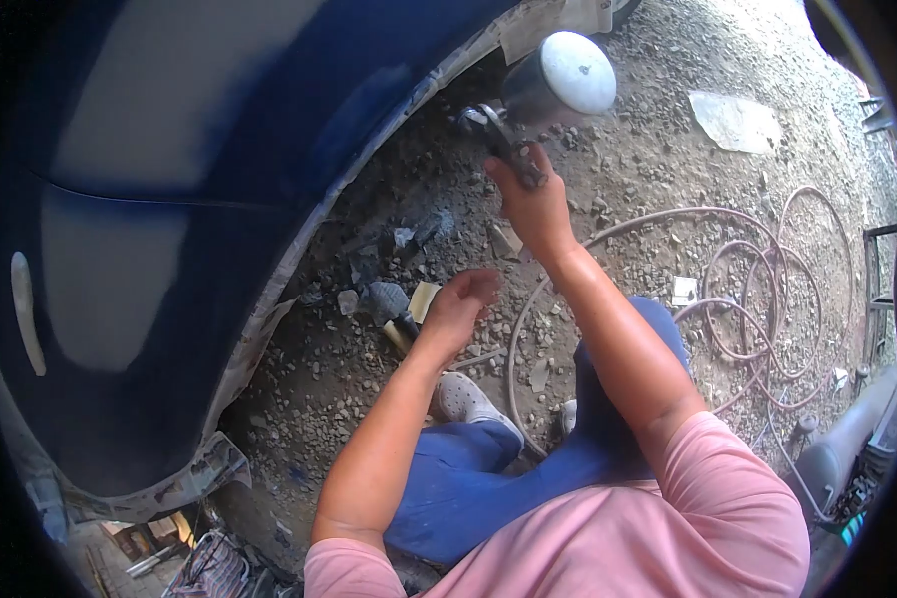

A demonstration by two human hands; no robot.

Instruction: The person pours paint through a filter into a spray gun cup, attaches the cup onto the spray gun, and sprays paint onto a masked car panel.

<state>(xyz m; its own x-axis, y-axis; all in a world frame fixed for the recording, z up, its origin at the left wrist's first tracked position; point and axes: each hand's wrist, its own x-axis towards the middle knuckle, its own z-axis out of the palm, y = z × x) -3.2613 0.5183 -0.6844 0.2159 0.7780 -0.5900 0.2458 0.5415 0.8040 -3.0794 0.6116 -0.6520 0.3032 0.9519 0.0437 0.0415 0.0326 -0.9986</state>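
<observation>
My right hand [540,211] is wrapped round the grip of a paint spray gun [516,151] with a round metal cup [576,75] on top. The gun is held out over the gravel, its nozzle end toward the dark blue car panel [239,169]. Greyish patches show on that panel, and masking paper [269,334] runs along its edge. Lower down, my left hand [460,311] hangs in the air between the panel and my knees, fingers loosely bent and holding nothing.
A hose [743,329] lies in loops on the gravel to the right and runs past my feet. Scraps of paper and rubble [384,299] lie beside the car. A pale sheet [736,122] rests at upper right. Clutter [214,568] sits at bottom left.
</observation>
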